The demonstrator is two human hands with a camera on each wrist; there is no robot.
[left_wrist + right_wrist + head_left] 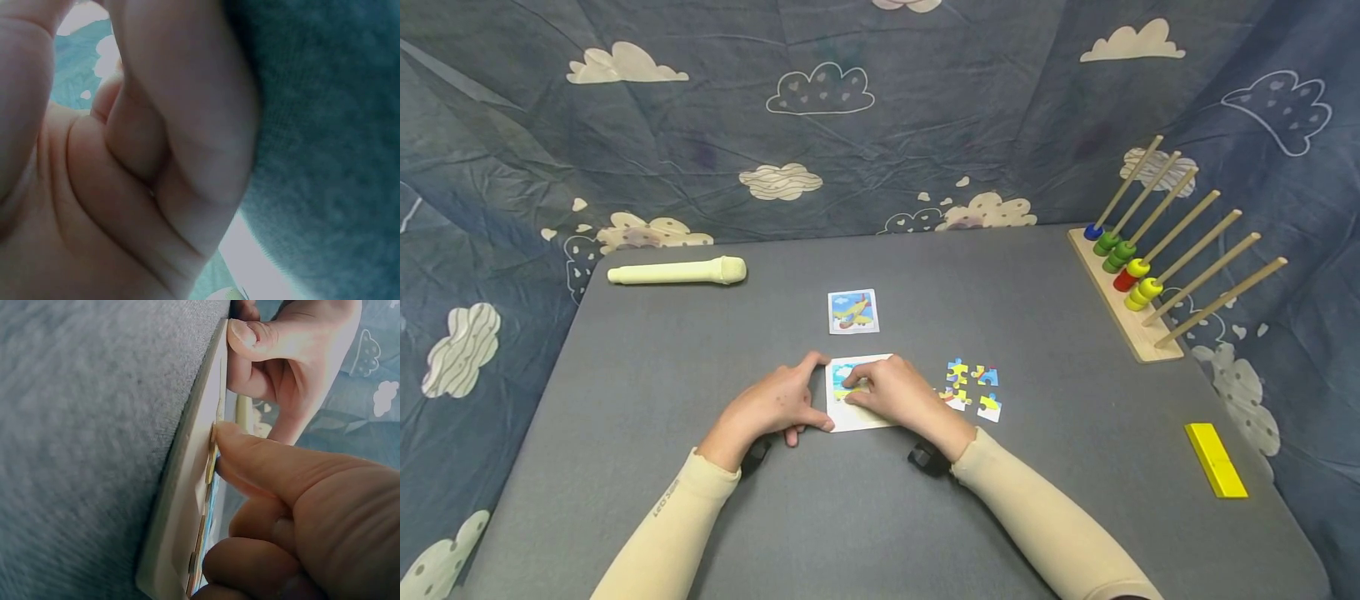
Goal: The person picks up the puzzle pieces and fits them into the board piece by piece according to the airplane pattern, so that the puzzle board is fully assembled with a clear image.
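A white puzzle board (857, 421), with picture pieces (841, 372) laid in its upper left part, lies on the table. My left hand (778, 400) holds the board by its left side, forefinger near the top corner and thumb at the bottom corner. In the right wrist view, the left thumb (262, 340) rests against the board's edge. My right hand (898, 396) reaches over the board, its thumb and forefinger pinching a puzzle piece (210, 464) at the board's surface; the fingers partly hide it. Several loose puzzle pieces (988, 408) lie right of the board.
A picture card with a yellow plane (853, 312) lies beyond the board. A pale toy microphone (677, 272) sits at the back left. A wooden peg rack with coloured beads (1127, 292) stands at the back right, with a yellow block (1217, 460) nearer the right edge.
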